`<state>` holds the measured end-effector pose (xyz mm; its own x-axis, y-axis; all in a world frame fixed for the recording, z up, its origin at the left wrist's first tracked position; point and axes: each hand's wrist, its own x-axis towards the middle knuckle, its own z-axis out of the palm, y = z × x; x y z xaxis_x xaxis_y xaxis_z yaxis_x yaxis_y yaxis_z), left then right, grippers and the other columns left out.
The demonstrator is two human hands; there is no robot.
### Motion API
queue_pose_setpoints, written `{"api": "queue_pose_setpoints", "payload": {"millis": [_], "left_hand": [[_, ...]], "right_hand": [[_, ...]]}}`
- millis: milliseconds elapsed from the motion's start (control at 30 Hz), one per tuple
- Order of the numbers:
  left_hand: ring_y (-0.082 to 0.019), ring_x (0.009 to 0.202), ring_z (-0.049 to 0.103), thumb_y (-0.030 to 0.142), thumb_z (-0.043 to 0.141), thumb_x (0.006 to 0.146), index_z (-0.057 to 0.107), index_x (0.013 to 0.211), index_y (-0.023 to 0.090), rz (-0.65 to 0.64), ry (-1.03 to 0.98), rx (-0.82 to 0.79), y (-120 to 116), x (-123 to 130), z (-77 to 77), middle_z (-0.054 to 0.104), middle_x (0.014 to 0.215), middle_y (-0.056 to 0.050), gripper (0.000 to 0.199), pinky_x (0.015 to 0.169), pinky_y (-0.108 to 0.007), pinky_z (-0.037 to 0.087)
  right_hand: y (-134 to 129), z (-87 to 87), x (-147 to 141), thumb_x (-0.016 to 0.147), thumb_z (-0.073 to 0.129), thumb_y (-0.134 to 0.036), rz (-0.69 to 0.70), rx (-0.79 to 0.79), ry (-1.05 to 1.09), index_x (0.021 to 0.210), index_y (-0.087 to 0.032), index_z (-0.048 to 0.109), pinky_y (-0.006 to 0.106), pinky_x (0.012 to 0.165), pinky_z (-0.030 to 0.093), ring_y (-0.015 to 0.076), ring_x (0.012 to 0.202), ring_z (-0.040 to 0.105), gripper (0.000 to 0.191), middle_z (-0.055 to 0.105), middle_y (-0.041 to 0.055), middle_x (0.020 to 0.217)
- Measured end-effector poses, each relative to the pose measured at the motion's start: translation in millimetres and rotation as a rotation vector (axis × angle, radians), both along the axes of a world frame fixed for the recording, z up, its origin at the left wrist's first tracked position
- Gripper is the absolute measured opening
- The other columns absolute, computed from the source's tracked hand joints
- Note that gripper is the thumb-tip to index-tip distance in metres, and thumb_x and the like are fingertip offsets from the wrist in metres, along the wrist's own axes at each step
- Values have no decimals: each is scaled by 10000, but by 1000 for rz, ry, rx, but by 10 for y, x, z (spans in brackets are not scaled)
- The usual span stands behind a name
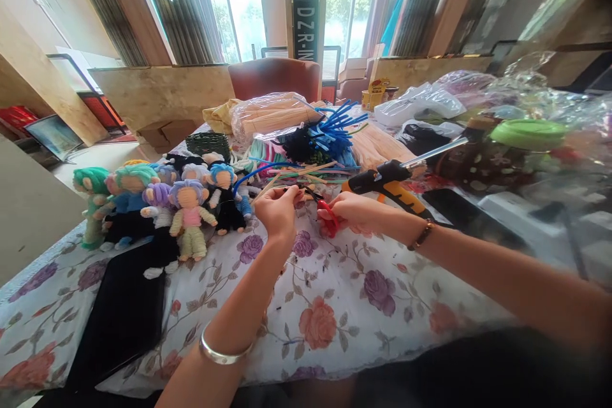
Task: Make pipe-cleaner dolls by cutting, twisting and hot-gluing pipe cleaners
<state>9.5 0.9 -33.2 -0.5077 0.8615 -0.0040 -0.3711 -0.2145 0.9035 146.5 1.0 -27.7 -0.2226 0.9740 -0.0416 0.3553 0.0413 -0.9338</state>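
My right hand [351,213] grips a pair of scissors [329,217] by the red handles, blades pointing left toward my other hand. My left hand [278,209] is closed in a pinch just left of the blade tips. A small dark bit shows at its fingertips, too small to name. Behind both hands lie loose fuzzy pipe cleaners [306,171] in several colours, and a bundle of blue ones [337,131]. Close to my right hand rests a black and yellow glue gun [382,183] with a clear glue stick in its back.
Several small fuzzy dolls [189,213] stand at the left, behind a black tablet-like slab [122,312]. A dark phone-like slab [471,217] and a jar with a green lid [528,134] sit on the right. Dark scraps dot the flowered tablecloth [315,274]. Plastic-wrapped beige bundles [272,115] lie behind.
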Motion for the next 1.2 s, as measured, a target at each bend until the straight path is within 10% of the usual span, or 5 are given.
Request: {"api": "queue_pose_setpoints", "payload": {"millis": [133, 433, 867, 1200], "left_hand": [[-116, 561, 641, 189, 766, 538, 617, 574, 125, -28, 30, 81, 14, -15, -11, 634, 574, 7, 166, 692, -298, 558], [-100, 608, 637, 224, 811, 511, 665, 622, 146, -63, -1, 268, -3, 6, -1, 668, 633, 17, 199, 709, -281, 558], [-98, 690, 633, 167, 775, 568, 636, 698, 167, -89, 171, 376, 4, 7, 12, 663, 707, 15, 190, 701, -228, 527], [-133, 727, 664, 156, 755, 599, 624, 754, 178, -280, 362, 401, -77, 39, 71, 677, 736, 1, 204, 683, -251, 542]], "right_hand": [[-55, 4, 36, 714, 625, -414, 147, -161, -27, 502, -172, 572, 260, 395, 283, 113, 405, 420, 326, 566, 43, 481], [-284, 70, -2, 764, 546, -285, -43, 391, -443, 515, -179, 508, 268, 502, 274, 127, 500, 465, 273, 577, 32, 517], [-56, -98, -91, 657, 720, -479, -98, 269, 436, 769, -161, 586, 230, 518, 396, 109, 583, 524, 363, 601, 2, 690], [-112, 43, -67, 626, 769, -409, -182, 275, 617, 777, -164, 585, 245, 595, 458, 106, 614, 557, 342, 609, -7, 690]]}}
